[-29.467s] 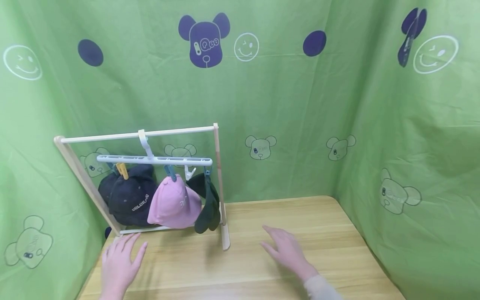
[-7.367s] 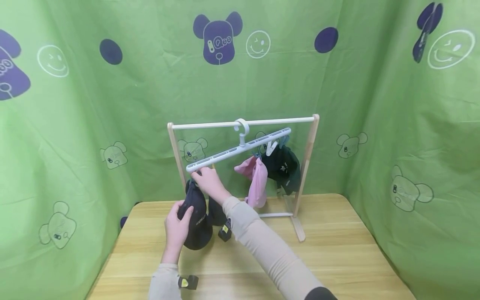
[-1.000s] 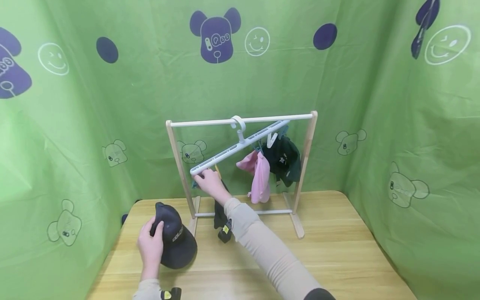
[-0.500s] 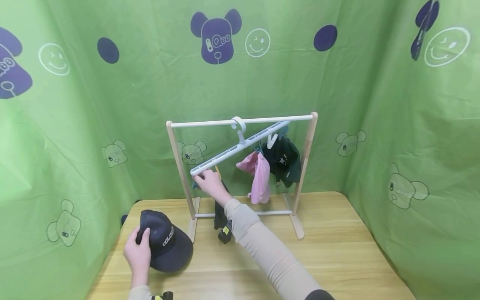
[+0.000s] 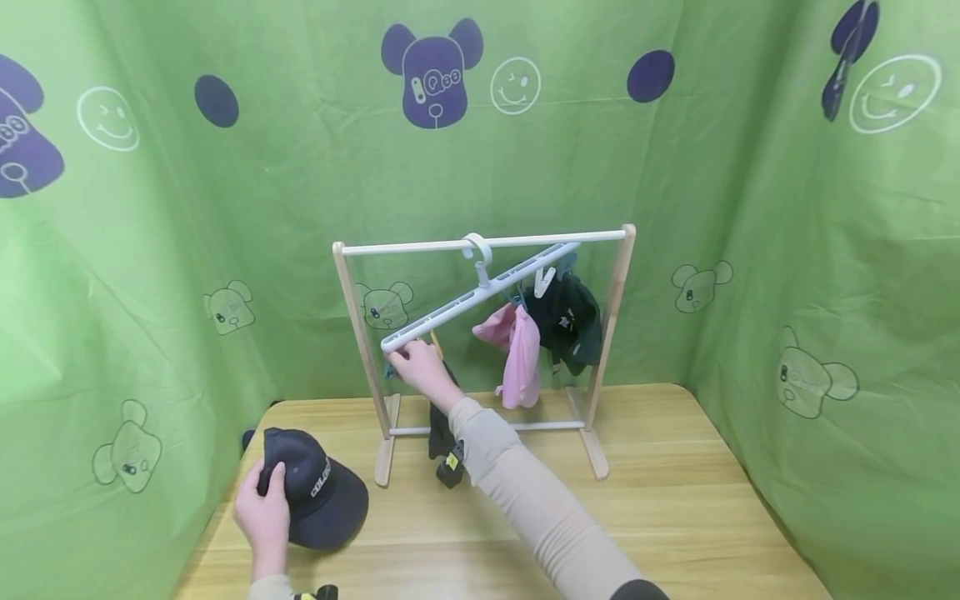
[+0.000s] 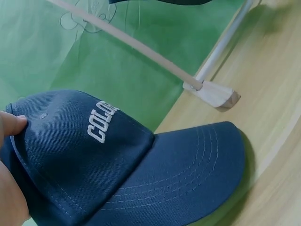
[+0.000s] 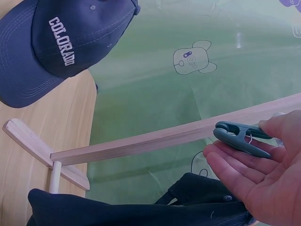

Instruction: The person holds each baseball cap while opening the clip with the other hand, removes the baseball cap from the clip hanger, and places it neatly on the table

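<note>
My left hand (image 5: 262, 507) grips a dark navy baseball cap (image 5: 303, 483) by its back edge, low over the left of the table, brim pointing right. White "COLORADO" lettering runs across the cap's front in the right wrist view. At the lowered left end of a pale blue hanger (image 5: 480, 293), my right hand (image 5: 425, 367) pinches a teal clothespin (image 7: 242, 137) between thumb and fingers; nothing hangs from that clip. Partly hidden behind the right hand, another dark cap (image 5: 440, 429) hangs below a yellow clothespin (image 5: 436, 342). The hanger tilts, its right end up.
A small rack with wooden posts (image 5: 617, 308) and a white top bar (image 5: 555, 239) carries the hanger's hook. A pink cap (image 5: 517, 358) and a dark green cap (image 5: 570, 321) hang on the right, with a white clothespin (image 5: 543, 282) nearby. Green printed curtains surround the wooden table (image 5: 675, 500).
Earlier the navy cap hung from the hanger, and the rack stood further left. Over the last second my left hand has carried the cap left and down; the right hand has stayed.
</note>
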Demonstrator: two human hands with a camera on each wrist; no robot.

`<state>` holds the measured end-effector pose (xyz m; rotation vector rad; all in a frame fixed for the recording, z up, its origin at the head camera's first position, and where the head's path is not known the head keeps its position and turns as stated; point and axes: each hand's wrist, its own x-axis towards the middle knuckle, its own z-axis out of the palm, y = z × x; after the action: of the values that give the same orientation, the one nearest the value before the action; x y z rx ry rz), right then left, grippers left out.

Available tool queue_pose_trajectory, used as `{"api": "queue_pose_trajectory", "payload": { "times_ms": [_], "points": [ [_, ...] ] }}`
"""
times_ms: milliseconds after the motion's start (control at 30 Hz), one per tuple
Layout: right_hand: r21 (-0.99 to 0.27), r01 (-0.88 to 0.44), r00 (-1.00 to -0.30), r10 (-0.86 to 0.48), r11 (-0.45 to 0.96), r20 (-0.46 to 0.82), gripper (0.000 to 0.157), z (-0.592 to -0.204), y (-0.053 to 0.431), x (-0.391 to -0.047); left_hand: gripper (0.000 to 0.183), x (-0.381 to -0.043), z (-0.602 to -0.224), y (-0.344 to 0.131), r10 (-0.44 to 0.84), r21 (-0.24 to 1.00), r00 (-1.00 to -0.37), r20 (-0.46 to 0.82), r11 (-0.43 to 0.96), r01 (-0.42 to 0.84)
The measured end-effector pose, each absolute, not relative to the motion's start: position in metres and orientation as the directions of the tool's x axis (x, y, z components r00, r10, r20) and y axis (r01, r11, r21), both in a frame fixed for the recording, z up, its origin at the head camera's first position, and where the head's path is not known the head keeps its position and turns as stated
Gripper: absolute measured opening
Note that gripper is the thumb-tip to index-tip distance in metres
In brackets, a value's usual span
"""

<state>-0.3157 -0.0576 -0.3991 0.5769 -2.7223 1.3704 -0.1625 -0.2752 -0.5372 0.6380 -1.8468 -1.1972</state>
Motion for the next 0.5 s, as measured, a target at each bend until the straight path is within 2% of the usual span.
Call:
{"api": "queue_pose_trajectory", "payload": {
  "times_ms": [333,500],
  "points": [
    [-0.771,-0.339,-0.931,-0.312,0.539,0.192,0.028,-0.4,-0.056,-0.316,0.034,-0.157,-0.552,-0.298,-0.816,0.932,-0.508,0.275,0.357,-0.068],
    [-0.77,-0.337,-0.931,-0.312,0.543,0.187,0.028,-0.402,-0.056,-0.317,0.034,-0.151,-0.558,-0.307,-0.821,0.925,-0.493,0.289,0.371,-0.075]
  ]
}}
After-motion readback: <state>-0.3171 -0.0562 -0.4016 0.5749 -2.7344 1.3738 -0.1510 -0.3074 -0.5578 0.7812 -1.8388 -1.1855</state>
